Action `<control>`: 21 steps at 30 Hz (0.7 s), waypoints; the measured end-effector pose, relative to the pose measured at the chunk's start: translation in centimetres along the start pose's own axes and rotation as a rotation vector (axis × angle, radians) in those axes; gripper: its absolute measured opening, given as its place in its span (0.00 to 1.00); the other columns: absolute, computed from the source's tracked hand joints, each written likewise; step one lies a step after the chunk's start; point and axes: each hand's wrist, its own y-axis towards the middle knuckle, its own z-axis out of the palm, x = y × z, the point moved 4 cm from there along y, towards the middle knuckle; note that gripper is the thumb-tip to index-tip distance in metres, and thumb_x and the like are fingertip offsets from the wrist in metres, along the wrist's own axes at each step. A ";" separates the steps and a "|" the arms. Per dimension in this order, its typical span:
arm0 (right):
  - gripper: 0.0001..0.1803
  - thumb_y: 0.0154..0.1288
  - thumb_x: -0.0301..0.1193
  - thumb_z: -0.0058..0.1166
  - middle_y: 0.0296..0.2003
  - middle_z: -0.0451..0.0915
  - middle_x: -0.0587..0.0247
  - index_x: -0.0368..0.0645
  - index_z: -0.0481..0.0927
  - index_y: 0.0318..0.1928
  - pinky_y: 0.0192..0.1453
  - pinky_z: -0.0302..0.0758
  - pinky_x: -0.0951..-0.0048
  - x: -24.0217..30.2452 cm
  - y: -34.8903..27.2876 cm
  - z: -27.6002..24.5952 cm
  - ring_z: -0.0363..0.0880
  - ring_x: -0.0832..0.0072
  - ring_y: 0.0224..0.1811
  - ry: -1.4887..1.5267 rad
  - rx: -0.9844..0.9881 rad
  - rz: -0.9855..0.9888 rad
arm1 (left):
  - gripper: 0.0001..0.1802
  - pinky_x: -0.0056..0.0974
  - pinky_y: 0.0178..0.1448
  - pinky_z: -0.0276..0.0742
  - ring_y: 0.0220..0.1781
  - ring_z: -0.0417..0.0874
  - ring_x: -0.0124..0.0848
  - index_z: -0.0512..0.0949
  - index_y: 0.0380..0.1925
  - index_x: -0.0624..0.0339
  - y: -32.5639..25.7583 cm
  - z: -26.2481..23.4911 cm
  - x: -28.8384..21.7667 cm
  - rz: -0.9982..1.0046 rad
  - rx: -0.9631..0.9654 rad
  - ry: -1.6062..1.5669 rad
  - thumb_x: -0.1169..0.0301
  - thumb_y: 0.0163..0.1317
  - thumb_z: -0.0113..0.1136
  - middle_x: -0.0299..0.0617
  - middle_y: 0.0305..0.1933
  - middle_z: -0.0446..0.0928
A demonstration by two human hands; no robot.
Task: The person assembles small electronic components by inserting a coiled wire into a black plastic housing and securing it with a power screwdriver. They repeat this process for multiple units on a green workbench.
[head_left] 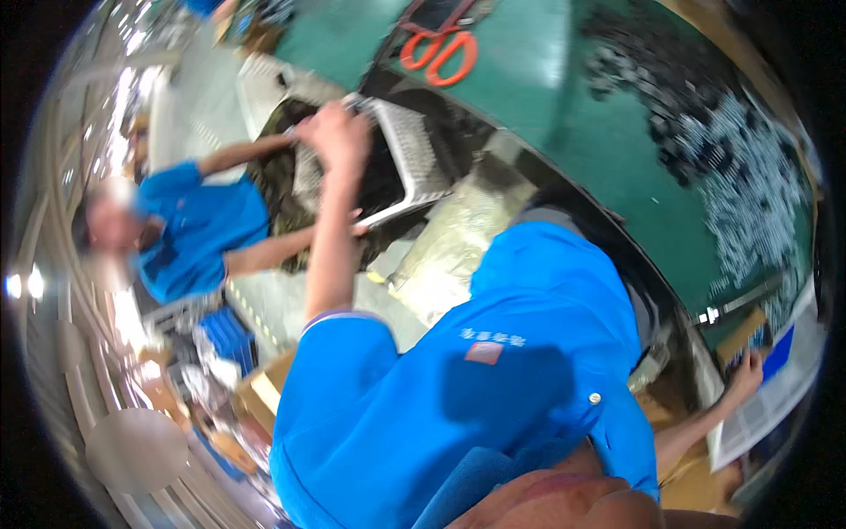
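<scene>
My left hand (335, 132) reaches out and is closed on the rim of a white slatted plastic basket (414, 150), which is tilted beside the green table. A co-worker in a blue shirt (198, 229) at the left holds the same basket with both hands, over a heap of dark mottled material (282, 181). My right hand (745, 375) is low at the right, fingers against the edge of a white tray (767, 410) next to a blue item (780, 353). I cannot tell whether it grips the tray. My blue shirt fills the lower middle.
Orange-handled scissors (438, 53) lie on the green table (529, 79). Many small dark and pale parts (714, 150) are spread over its right side. A clear plastic bag (449, 247) sits below the basket. Cardboard boxes (264, 388) and a blue crate (227, 339) stand at the lower left.
</scene>
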 end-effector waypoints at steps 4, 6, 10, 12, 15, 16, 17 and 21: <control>0.10 0.61 0.27 0.59 0.29 0.83 0.59 0.33 0.81 0.40 0.32 0.73 0.73 6.1 -1.2 -0.1 0.76 0.77 0.25 -0.105 0.032 -0.105 | 0.31 0.52 0.62 0.70 0.61 0.74 0.51 0.74 0.58 0.64 -2.7 3.4 4.6 -0.131 0.068 -0.105 0.63 0.54 0.69 0.56 0.58 0.75; 0.11 0.59 0.26 0.60 0.28 0.83 0.59 0.32 0.81 0.41 0.32 0.74 0.73 7.0 -2.1 0.1 0.77 0.77 0.25 -0.037 -0.015 -0.029 | 0.30 0.48 0.66 0.67 0.62 0.72 0.52 0.72 0.62 0.65 -1.4 -2.7 -4.7 -0.089 -0.058 -0.567 0.71 0.59 0.66 0.58 0.61 0.71; 0.09 0.61 0.29 0.62 0.22 0.76 0.65 0.35 0.82 0.38 0.24 0.70 0.77 7.0 -3.0 -0.1 0.73 0.81 0.20 0.124 -0.211 0.095 | 0.23 0.43 0.69 0.65 0.66 0.72 0.43 0.77 0.57 0.62 2.8 -9.5 -20.7 0.352 -0.299 -0.854 0.72 0.61 0.65 0.48 0.59 0.76; 0.09 0.62 0.31 0.63 0.21 0.76 0.67 0.36 0.82 0.36 0.22 0.67 0.79 7.1 -3.6 0.0 0.71 0.83 0.18 0.186 -0.231 0.161 | 0.21 0.43 0.66 0.67 0.60 0.75 0.44 0.79 0.55 0.60 4.6 -11.0 -26.3 0.432 -0.239 -0.972 0.70 0.60 0.65 0.49 0.55 0.78; 0.12 0.65 0.34 0.63 0.20 0.76 0.71 0.37 0.82 0.32 0.18 0.62 0.83 6.3 -3.8 0.2 0.68 0.86 0.15 0.308 -0.281 0.137 | 0.16 0.39 0.52 0.77 0.45 0.82 0.39 0.82 0.47 0.59 5.4 -11.1 -33.2 0.532 -0.135 -1.230 0.69 0.58 0.67 0.46 0.42 0.82; 0.12 0.65 0.34 0.63 0.21 0.76 0.71 0.37 0.81 0.32 0.18 0.62 0.83 6.1 -4.1 0.1 0.69 0.86 0.15 0.345 -0.317 0.138 | 0.16 0.39 0.48 0.78 0.40 0.82 0.38 0.83 0.46 0.58 5.0 -11.4 -35.3 0.608 -0.105 -1.179 0.70 0.56 0.68 0.44 0.40 0.81; 0.12 0.65 0.33 0.63 0.21 0.76 0.71 0.36 0.81 0.32 0.18 0.62 0.83 5.9 -4.4 0.0 0.69 0.86 0.15 0.382 -0.354 0.136 | 0.17 0.41 0.46 0.77 0.38 0.82 0.39 0.83 0.44 0.58 4.1 -11.8 -36.7 0.621 -0.036 -1.188 0.69 0.54 0.70 0.42 0.37 0.80; 0.10 0.65 0.28 0.62 0.29 0.81 0.63 0.33 0.80 0.41 0.23 0.71 0.83 5.7 -5.5 0.8 0.80 0.79 0.25 0.732 -0.429 0.161 | 0.24 0.41 0.45 0.77 0.43 0.78 0.40 0.81 0.48 0.56 0.8 -10.1 -39.5 0.658 0.093 -1.069 0.69 0.48 0.73 0.41 0.42 0.76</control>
